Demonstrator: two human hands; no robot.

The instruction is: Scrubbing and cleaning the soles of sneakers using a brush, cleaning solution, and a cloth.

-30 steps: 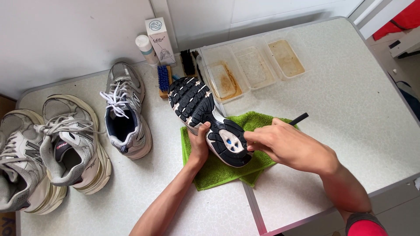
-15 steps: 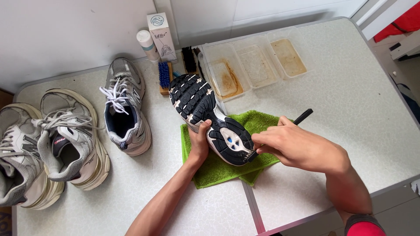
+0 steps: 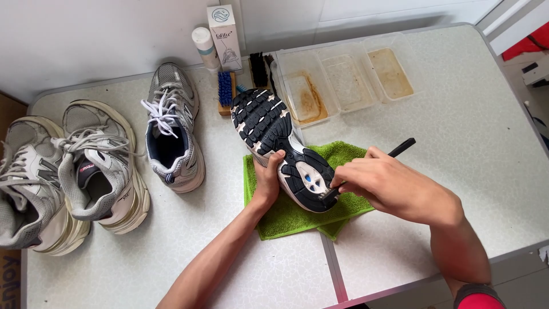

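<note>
Scanning left to right: two grey sneakers (image 3: pixel 68 171) sat at the table's left edge, a third sneaker (image 3: pixel 171 134) beside them, laces loose. Behind it stood a white bottle (image 3: pixel 204 46), a box (image 3: pixel 224 35) and a blue brush (image 3: pixel 226 91). Left hand (image 3: pixel 267 180) was clamped on the shoe (image 3: pixel 280 149), which lay sole-up over the green towel (image 3: pixel 297 214), toe pointing away. Right hand (image 3: pixel 389 186) was closed around a small black brush (image 3: pixel 366 169), bristles touching the heel tread. Versus half a second earlier, shoe and towel hadn't shifted; the brush tip moved slightly along the heel, so I'd judge scrubbing was mid-stroke there. Three stained trays (image 3: pixel 349 80) sat behind, well apart from both hands.
</note>
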